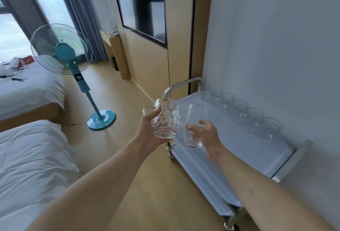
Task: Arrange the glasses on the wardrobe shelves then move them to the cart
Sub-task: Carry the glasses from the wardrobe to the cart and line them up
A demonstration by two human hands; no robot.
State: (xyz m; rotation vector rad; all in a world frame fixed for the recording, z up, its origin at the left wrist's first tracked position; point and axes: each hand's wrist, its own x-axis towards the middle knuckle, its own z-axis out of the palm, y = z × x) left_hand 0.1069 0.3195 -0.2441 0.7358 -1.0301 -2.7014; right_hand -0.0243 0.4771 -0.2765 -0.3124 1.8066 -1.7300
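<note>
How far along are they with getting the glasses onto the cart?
Partly done: a row of glass cups already lines the cart by the wall. In hand: the left hand holds a dimpled mug, the right hand a smooth tumbler. Both are left to set down.

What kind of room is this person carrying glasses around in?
Most likely a hotel bedroom: two beds with white linen on the left, a turquoise standing fan by the curtained window, and a metal service cart with a row of glass cups along the wall.
</note>
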